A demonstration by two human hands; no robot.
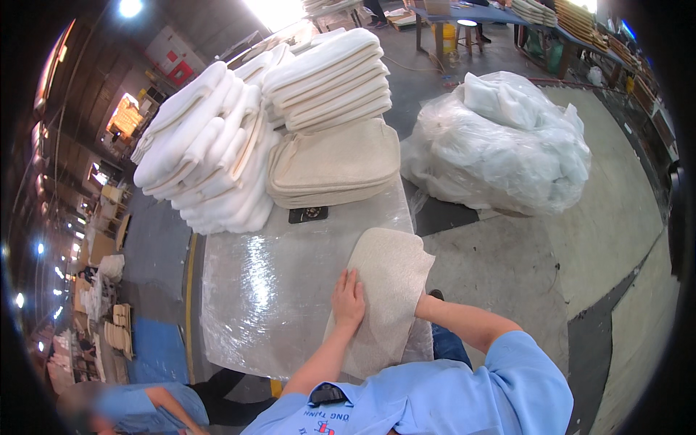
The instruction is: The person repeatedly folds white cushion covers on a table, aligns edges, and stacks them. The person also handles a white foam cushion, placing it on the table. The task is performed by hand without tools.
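Pressing down with my left hand point(349, 299), fingers point(353, 281) spread flat and released on top of a beige fabric cover point(388, 286), not gripping it at all, just resting on its left edge. My right hand point(420, 306) is tucked under or behind the right edge of the same cover, so I honestly can't tell if those fingers are pinching it or just touching; only the wrist and forearm show. The cover lies at the near right corner of the table point(268, 290), hanging a bit over the edge toward me, long side pointing away from me.

The table itself is wrapped in shiny clear plastic film. Further back on it sits a small dark rectangular thing point(308, 214), well apart from my hands. Right behind that is a stack of beige covers point(333, 163), same stuff as the one I'm on, and on top of them a pile of white foam pads point(330, 76). To the left of that is a bigger, slumping heap of white foam cushions point(206, 148).

Off the table to the right, on the concrete floor point(602, 239), there's a big clear plastic bag point(500, 145) stuffed with white material. Down at the lower left another person in a blue shirt point(156, 406) is near the table's corner.
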